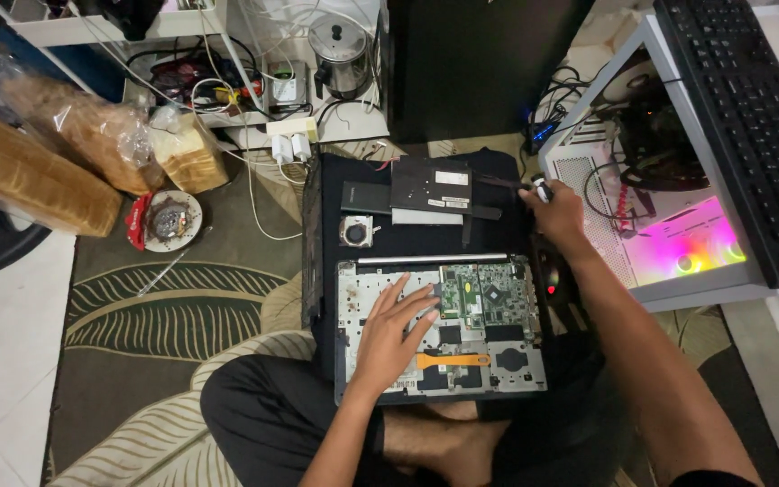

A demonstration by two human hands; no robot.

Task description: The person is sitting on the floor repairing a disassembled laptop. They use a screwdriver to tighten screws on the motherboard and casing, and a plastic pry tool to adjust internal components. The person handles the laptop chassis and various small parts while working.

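- The left hand (396, 332) lay flat, fingers spread, on the opened laptop (441, 329), which rested on a black cloth (407, 239) on the floor rug (173, 307), just in front of the person's crossed legs.
- The right hand (559, 215) was out past the cloth's far right corner, fingers closed round a small pale tool (542, 190), seemingly a screwdriver handle.
- Judged from this, the work stood at the stripping-down stage: the bottom cover was off and the green circuit board (484, 293) lay bare.
- A next move would call for bringing the tool back over the board while the left hand steadied the case.
- Counted: one laptop, one loose fan (355, 232), two dark flat parts (407, 191) at the cloth's far edge, and one lit computer case (669, 234) to the right.
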